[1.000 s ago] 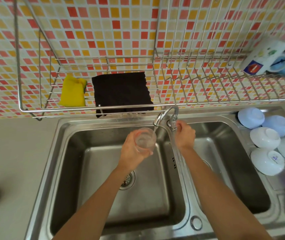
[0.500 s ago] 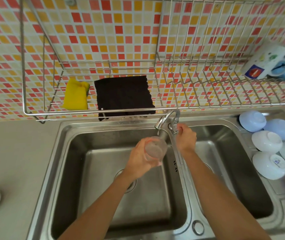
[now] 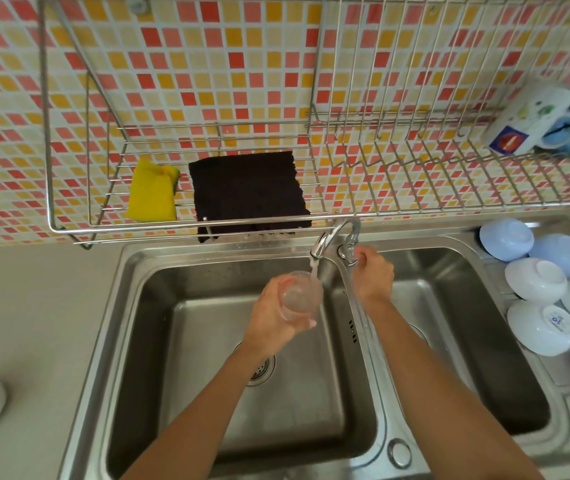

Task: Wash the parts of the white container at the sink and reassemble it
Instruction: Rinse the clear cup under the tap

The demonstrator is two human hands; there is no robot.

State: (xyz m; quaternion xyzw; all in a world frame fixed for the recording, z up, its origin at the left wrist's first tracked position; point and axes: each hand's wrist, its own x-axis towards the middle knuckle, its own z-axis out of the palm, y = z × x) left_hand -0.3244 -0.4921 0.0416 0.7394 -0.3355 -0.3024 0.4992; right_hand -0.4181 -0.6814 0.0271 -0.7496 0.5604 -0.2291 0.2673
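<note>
Now left hand [image 3: 278, 315] grips clear cup [image 3: 299, 295] under faucet [image 3: 325, 242]; right hand [image 3: 371, 271] grips handle [image 3: 350, 252].

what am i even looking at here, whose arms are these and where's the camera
There is no machine here. The camera sits on a person's head and looks down, so the two bare arms are that person's own. They stand at a steel double sink. The left hand holds a clear cup-shaped part under the tap, and water is running into it. The right hand grips the tap handle. On the wall rack above lie a yellow sponge and a dark cloth. To the right of the sink, white bowls rest upside down.
</note>
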